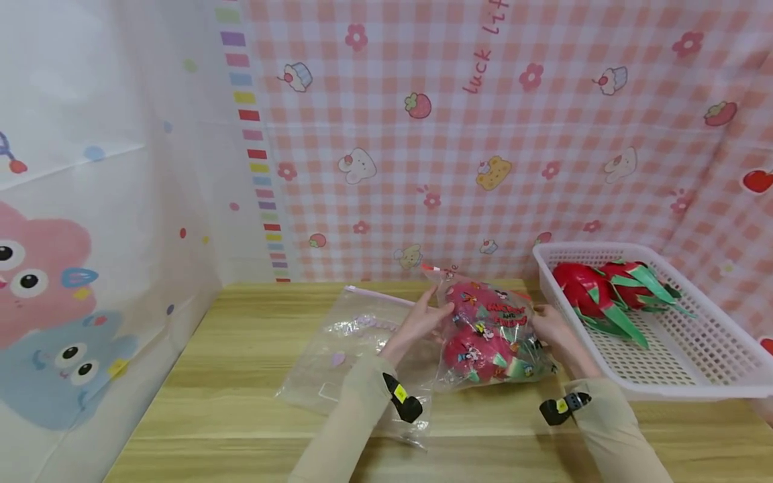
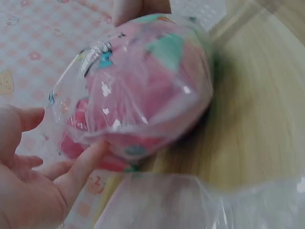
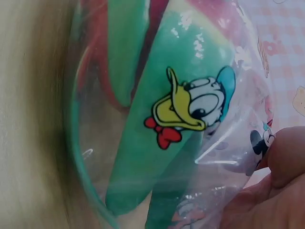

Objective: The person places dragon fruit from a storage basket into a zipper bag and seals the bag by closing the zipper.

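Observation:
A clear zip bag printed with cartoon characters holds red toy dragon fruits with green leaves. At its left side is my left hand, with fingers spread and one fingertip touching the plastic in the left wrist view. My right hand grips the bag's right side; in the right wrist view its thumb and fingers are at the plastic's edge, beside a printed duck. A second zip bag, flat and transparent with a pale slider strip, lies on the table under my left forearm.
A white perforated basket stands on the right of the wooden table, with red toy dragon fruits at its far left. Behind the table hangs a pink checked cloth; a white printed cloth hangs at left.

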`<state>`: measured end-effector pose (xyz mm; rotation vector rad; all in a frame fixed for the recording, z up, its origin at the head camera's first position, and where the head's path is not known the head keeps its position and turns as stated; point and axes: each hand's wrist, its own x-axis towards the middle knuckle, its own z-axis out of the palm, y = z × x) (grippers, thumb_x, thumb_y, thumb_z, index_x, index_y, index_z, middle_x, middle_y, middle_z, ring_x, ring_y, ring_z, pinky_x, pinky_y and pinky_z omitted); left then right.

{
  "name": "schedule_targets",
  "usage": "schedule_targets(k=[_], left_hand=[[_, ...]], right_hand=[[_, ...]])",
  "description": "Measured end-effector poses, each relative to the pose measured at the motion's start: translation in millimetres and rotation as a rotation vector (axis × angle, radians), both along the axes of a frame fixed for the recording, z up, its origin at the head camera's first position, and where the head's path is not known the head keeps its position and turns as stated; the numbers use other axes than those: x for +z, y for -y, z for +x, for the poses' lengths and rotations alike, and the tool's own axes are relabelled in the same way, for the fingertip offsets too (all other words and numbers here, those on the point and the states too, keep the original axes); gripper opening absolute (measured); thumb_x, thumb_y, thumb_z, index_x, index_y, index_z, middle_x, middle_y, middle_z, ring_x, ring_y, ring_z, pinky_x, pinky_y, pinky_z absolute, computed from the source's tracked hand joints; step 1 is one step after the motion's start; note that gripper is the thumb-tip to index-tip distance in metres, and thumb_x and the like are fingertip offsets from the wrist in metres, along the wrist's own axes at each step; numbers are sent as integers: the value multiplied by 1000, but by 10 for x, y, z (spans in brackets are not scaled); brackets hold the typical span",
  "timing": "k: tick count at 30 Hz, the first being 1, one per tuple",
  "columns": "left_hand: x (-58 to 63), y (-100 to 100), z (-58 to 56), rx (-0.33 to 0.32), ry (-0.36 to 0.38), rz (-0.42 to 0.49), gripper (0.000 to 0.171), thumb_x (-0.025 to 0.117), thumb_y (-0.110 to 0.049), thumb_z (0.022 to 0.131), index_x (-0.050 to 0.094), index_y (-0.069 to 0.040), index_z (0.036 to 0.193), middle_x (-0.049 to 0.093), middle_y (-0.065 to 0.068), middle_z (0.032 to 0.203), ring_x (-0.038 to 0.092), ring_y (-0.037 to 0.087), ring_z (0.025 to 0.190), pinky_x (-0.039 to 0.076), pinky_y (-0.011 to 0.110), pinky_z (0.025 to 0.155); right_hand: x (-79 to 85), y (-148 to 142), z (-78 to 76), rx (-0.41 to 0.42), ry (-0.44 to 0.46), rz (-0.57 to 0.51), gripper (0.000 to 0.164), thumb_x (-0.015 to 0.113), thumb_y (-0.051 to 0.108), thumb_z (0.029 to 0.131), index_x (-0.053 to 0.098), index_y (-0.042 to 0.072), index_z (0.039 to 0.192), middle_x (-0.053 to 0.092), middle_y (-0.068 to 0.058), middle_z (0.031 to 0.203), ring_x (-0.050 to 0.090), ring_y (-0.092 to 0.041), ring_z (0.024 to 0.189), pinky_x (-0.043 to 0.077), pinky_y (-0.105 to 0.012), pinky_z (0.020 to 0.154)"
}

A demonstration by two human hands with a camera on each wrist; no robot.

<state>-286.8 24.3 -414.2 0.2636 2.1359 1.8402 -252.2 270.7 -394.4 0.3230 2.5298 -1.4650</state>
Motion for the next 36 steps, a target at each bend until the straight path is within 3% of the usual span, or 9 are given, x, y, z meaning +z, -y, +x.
schedule_targets(k=[6,10,15,19,24,27,29,34,36], left_hand=[[-95,179,14,-64,-52,-41,65,53,-23,97,19,-14,152,55,21,133,62,33,108,56,40,85],[-97,393,27,-61,-122,-142,58,51,-21,97,27,-11,149,52,21,136,57,39,117,51,45,94],[-74,732,27,43,-239,-305,50,52,-19,96,38,-6,142,57,22,130,58,38,115,52,42,91],[-96,1018,33,163,-261,-352,47,53,-15,95,42,-1,139,60,24,125,59,39,113,52,44,90],[-168,1344,45,292,-271,-419,45,51,-13,95,43,2,136,60,27,121,59,40,112,49,48,94],[-206,1505,73,344,-221,-443,46,49,-14,96,40,0,139,56,26,127,55,41,116,45,51,98],[-227,1594,90,375,-195,-474,48,49,-15,96,38,-1,141,53,26,130,53,41,119,44,53,99],[-256,1745,121,448,-204,-648,47,50,-15,94,42,1,137,58,26,123,57,41,112,47,53,92],[-264,1780,138,459,-199,-704,46,51,-16,93,45,4,134,60,27,120,58,42,110,48,53,88]], right_hand=[[-20,-9,15,-6,-52,114,59,35,21,98,20,-11,145,38,-33,128,49,-28,89,45,-29,63],[-22,-3,47,-16,-152,274,53,37,14,93,33,-14,138,42,-38,132,51,-39,99,47,-30,65],[18,67,157,-53,-251,388,44,41,12,94,43,-13,130,53,-35,123,57,-41,101,50,-37,71],[85,173,249,-93,-359,488,38,45,10,92,52,-8,124,61,-30,115,59,-33,82,44,-31,58],[155,348,329,-114,-563,600,31,50,7,88,61,-7,113,65,-26,93,48,-22,59,33,-27,48],[180,490,343,-100,-642,601,28,54,7,87,64,-6,109,64,-24,89,46,-21,56,32,-29,46],[190,596,334,-73,-678,576,26,56,6,86,65,-5,108,66,-24,93,53,-26,63,39,-33,51],[192,879,275,4,-734,482,22,57,3,84,67,-3,103,69,-22,96,66,-32,84,54,-45,70],[183,986,255,36,-736,447,20,59,2,84,67,-3,101,70,-20,93,68,-30,82,55,-44,71]])
